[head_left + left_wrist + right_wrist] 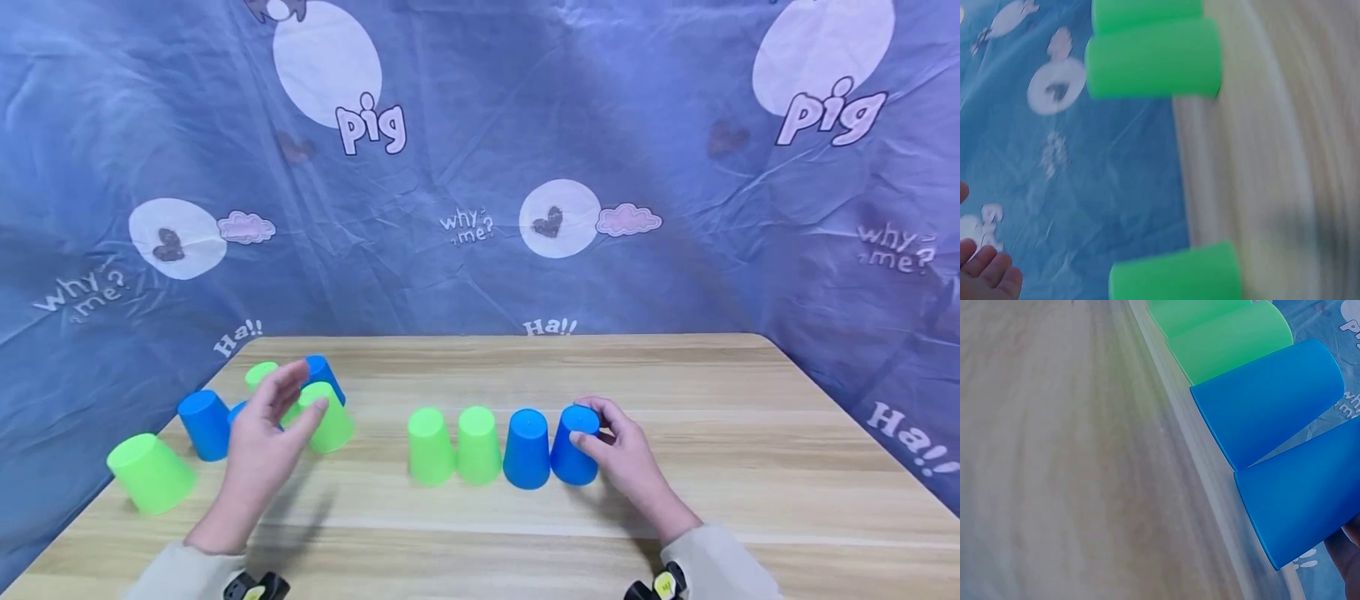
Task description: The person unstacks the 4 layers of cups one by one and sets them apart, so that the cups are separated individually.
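Observation:
Upside-down cups stand in a row on the table: two green, the left one beside its twin, then a blue cup and another blue cup at the right end. My right hand grips that end cup between thumb and fingers; the right wrist view shows its side close up. Over the left part of the table is my left hand, fingers spread and holding nothing. Just beyond its thumb stands a green cup. Part of the left hand shows in the left wrist view.
Around the left hand are several more upturned cups, including a green one near the left edge, a blue one and a blue one farther back. The hand partly hides some. A blue printed cloth hangs behind the wooden table.

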A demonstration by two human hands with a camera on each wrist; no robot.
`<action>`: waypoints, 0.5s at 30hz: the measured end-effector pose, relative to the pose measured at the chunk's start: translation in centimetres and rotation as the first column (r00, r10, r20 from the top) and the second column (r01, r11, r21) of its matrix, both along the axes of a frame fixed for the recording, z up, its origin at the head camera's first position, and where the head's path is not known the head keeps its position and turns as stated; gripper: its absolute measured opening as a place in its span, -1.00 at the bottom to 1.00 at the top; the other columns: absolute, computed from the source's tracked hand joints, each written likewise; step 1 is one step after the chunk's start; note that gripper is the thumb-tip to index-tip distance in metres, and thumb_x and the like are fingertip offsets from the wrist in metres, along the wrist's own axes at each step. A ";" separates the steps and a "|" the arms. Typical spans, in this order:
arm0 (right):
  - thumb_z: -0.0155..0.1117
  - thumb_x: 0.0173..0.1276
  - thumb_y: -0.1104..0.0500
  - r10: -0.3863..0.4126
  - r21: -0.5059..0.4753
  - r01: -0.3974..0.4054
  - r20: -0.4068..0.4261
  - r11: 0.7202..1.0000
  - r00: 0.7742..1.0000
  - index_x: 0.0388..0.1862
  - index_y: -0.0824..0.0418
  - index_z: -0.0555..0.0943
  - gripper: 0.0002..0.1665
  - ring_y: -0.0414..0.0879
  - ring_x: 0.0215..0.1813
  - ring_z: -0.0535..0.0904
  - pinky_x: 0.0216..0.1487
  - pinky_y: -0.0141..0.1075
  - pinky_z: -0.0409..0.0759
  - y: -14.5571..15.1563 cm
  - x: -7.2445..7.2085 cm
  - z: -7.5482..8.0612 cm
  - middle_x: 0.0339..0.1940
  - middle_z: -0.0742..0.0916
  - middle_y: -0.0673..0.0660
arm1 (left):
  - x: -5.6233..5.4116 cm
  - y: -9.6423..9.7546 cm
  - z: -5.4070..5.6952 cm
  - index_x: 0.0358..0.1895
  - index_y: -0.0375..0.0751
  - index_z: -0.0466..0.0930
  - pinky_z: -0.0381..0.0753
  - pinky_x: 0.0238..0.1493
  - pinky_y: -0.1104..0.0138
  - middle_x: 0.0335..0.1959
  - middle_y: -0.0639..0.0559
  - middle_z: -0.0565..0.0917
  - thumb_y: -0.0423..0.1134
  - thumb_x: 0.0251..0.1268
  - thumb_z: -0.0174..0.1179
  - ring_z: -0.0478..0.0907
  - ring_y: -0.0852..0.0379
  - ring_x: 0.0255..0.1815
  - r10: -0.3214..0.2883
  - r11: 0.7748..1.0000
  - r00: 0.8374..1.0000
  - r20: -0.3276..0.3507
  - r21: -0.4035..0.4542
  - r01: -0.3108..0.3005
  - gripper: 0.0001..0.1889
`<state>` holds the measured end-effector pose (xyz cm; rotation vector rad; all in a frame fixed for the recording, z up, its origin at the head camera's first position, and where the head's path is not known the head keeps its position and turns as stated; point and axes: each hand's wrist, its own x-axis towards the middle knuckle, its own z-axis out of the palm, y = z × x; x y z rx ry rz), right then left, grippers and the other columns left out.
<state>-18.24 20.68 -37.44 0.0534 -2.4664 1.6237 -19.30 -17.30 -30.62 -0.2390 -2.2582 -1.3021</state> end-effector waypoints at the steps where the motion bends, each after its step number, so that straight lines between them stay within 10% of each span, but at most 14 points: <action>1: 0.18 0.29 0.21 0.000 0.002 0.000 -0.006 1.000 1.000 0.19 0.26 0.38 -0.51 0.19 0.18 0.41 0.18 0.15 0.41 0.1 0.0 0.0 0.13 0.52 0.27 | -0.1 0.4 -0.2 0.23 -0.30 0.34 0.32 0.08 0.73 0.17 -0.12 0.48 -0.30 0.24 0.18 0.41 0.25 0.19 -0.031 0.999 0.999 0.029 -0.019 0.031 -0.51; 15: 0.17 0.29 0.22 -0.002 -0.009 0.002 -0.005 1.000 1.000 0.19 0.25 0.38 -0.52 0.17 0.17 0.42 0.18 0.14 0.42 -0.3 0.1 -0.1 0.12 0.52 0.26 | -1.2 4.4 -2.9 0.33 -0.25 0.24 0.25 0.33 0.10 0.33 -0.20 0.32 -0.17 0.15 0.28 0.23 -0.14 0.35 -0.284 0.955 0.905 0.315 0.013 0.295 -0.32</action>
